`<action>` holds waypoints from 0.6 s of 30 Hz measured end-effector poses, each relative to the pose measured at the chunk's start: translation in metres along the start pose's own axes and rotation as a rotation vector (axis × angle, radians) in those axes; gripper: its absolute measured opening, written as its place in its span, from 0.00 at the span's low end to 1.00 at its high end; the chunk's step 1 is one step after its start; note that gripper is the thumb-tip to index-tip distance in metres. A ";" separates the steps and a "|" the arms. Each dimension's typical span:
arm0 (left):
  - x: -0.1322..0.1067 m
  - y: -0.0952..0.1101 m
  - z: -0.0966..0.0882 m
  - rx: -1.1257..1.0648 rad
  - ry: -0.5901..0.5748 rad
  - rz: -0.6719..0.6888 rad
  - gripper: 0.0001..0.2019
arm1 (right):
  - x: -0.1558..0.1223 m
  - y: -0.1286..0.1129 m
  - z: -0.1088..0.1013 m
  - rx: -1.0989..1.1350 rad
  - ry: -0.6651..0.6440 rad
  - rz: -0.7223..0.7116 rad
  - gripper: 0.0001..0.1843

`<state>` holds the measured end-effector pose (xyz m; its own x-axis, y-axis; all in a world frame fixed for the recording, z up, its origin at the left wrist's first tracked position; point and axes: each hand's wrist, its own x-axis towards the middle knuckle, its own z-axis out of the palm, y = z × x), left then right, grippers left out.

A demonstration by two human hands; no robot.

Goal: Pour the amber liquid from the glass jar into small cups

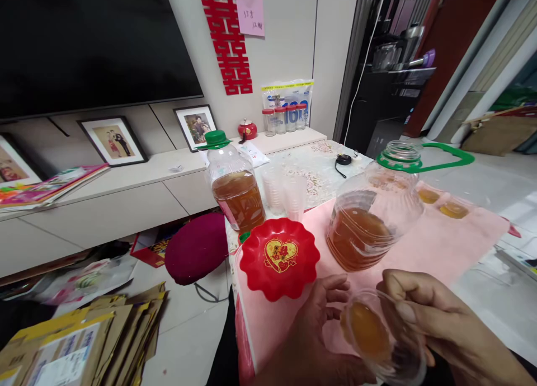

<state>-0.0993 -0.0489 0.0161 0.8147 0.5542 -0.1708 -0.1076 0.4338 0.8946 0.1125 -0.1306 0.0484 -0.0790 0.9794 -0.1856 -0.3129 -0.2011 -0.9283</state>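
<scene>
My right hand (436, 319) pinches a clear plastic cup (413, 349) between thumb and fingers, low at the front. Amber contents (369, 330) show through its wall. To the left of the cup, my left hand (314, 341) has its fingers apart and curved around that side; whether it touches the cup I cannot tell. Beyond my hands stands an uncapped clear jug (356, 235) with a green handle, partly filled with amber liquid. A red scalloped plate (255, 268) with a gold heart lies beyond my left hand.
A green-capped jug (239, 196) of amber liquid stands behind the plate, beside stacked clear cups (293, 198). Amber-filled cups (453, 210) sit at the right on pink cloth (470, 235). A tape measure (344, 159) lies farther back. A maroon stool (195, 249) and cardboard (104, 341) are left.
</scene>
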 end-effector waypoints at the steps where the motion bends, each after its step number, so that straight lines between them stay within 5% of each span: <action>1: 0.002 -0.003 -0.002 0.042 0.005 -0.010 0.51 | -0.007 0.000 -0.005 0.037 0.023 -0.014 0.28; 8: 0.018 -0.027 -0.010 0.066 0.033 -0.099 0.44 | -0.042 -0.013 -0.045 0.179 0.214 -0.245 0.17; 18: 0.024 -0.036 -0.014 -0.112 0.146 -0.035 0.34 | -0.027 -0.054 -0.108 0.055 0.579 -0.368 0.31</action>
<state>-0.0839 -0.0418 -0.0259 0.7284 0.6312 -0.2664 -0.1504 0.5267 0.8366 0.2340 -0.1445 0.0686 0.5558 0.8311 -0.0177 -0.2711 0.1611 -0.9490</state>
